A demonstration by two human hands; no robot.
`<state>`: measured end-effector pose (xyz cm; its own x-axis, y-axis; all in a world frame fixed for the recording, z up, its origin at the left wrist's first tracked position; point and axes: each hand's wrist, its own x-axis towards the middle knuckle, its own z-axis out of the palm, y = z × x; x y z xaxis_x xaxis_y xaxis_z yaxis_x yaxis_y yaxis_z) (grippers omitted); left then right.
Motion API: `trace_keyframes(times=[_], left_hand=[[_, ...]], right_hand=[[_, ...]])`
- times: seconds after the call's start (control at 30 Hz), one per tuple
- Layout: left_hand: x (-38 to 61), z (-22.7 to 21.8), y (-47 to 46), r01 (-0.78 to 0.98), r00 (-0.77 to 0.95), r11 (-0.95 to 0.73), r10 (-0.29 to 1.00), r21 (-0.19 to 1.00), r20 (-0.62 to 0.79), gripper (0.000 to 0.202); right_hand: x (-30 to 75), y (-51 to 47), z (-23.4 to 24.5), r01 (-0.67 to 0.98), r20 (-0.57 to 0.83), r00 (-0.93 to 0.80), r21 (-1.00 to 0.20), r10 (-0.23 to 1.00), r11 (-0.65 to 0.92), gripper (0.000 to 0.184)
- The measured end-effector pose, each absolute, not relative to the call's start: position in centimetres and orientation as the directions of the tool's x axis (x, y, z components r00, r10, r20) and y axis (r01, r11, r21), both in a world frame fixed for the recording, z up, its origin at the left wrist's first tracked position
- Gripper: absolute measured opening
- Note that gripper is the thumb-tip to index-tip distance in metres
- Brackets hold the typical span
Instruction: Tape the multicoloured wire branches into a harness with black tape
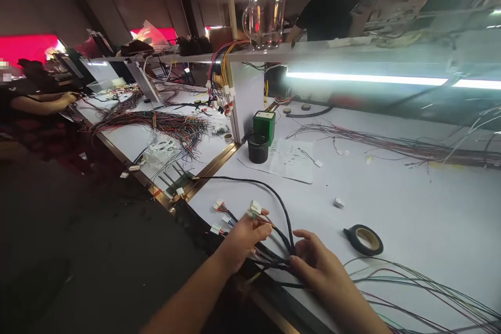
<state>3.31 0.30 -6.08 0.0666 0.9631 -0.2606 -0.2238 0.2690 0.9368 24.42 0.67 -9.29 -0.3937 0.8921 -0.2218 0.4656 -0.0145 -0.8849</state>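
Note:
A wire harness with black-sleeved branches [279, 195] lies at the table's front edge. My left hand [243, 235] is closed around one of its branches, just below a white connector [255, 207] that sticks up past the fingers. Several other white connectors, one with orange and dark wires [218, 205], lie left of that hand. My right hand [319, 261] curls its thumb and fingers about the place where the black branches meet. One long branch arches back from there to the left. The palm side of both hands is partly hidden.
A roll of black tape [366, 240] lies right of my right hand, near loose thin wires [422, 292]. Further back are a printed sheet [291, 162], a black mesh cup [258, 149] and a green box [264, 125]. A person's arm [43, 103] shows at far left.

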Motion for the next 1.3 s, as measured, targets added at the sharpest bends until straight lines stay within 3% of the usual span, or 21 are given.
trace_keyframes(times=[0.13, 0.27, 0.37, 0.47, 0.6, 0.67, 0.77, 0.83, 0.9, 1.0, 1.1, 1.2, 1.3], left_hand=[[1.7, -4.6, -0.5, -0.006, 0.018, 0.343, 0.939, 0.939, -0.343, 0.030], [2.3, -4.9, -1.0, 0.067, 0.125, 0.495, 0.857, 0.866, -0.499, 0.040], [3.3, -5.2, -0.3, -0.115, 0.207, 0.575, 0.812, 0.810, -0.546, 0.042], [4.0, -5.0, 0.8, -0.389, 0.154, 0.530, 0.844, 0.754, -0.514, 0.034], [5.5, -4.5, 1.7, -0.297, -0.017, 0.260, 0.961, 0.919, -0.277, 0.031], [6.9, -4.5, 2.2, -0.305, -0.070, 0.203, 0.970, 0.931, -0.234, 0.033], [9.0, -4.6, 3.2, -0.503, -0.123, 0.247, 0.928, 0.828, -0.351, 0.029], [9.9, -4.6, 3.9, -0.628, -0.064, 0.310, 0.893, 0.713, -0.445, 0.026], [10.2, -4.4, 4.4, -0.657, -0.004, 0.344, 0.888, 0.671, -0.459, 0.024], [9.8, -4.3, 5.2, -0.489, -0.020, 0.248, 0.955, 0.836, -0.295, 0.026], [9.2, -4.7, 6.3, -0.233, 0.041, 0.176, 0.984, 0.956, -0.172, 0.047], [8.1, -5.3, 7.6, -0.103, 0.129, 0.304, 0.948, 0.947, -0.290, 0.070], [5.6, -5.1, 7.8, -0.018, 0.241, 0.460, 0.864, 0.888, -0.443, 0.078]], right_hand=[[24.5, 0.8, -9.7, 0.347, -0.243, -0.337, -0.930, 0.910, -0.119, 0.047], [24.6, 0.4, -10.0, 0.320, -0.203, -0.362, -0.944, 0.910, -0.083, 0.047], [25.1, 0.4, -10.2, 0.341, -0.187, -0.406, -0.939, 0.894, -0.042, 0.048], [25.6, 0.4, -10.1, 0.404, -0.149, -0.495, -0.911, 0.856, 0.075, 0.045], [25.3, 0.2, -9.8, 0.529, -0.130, -0.475, -0.833, 0.870, 0.164, 0.057], [24.8, 0.1, -9.6, 0.596, -0.151, -0.414, -0.790, 0.898, 0.142, 0.060], [24.3, 0.3, -9.2, 0.622, -0.182, -0.385, -0.775, 0.905, 0.109, 0.055], [24.3, 0.5, -9.1, 0.607, -0.183, -0.394, -0.788, 0.901, 0.106, 0.054], [24.4, 0.5, -9.0, 0.592, -0.164, -0.425, -0.794, 0.890, 0.136, 0.052], [24.4, 0.3, -8.8, 0.582, -0.128, -0.493, -0.783, 0.860, 0.218, 0.039], [24.5, 0.2, -8.8, 0.581, -0.118, -0.550, -0.766, 0.827, 0.277, 0.023], [24.6, 0.0, -9.0, 0.559, -0.108, -0.574, -0.776, 0.812, 0.292, 0.023], [24.5, -0.1, -9.2, 0.562, -0.102, -0.551, -0.780, 0.828, 0.277, 0.032]])
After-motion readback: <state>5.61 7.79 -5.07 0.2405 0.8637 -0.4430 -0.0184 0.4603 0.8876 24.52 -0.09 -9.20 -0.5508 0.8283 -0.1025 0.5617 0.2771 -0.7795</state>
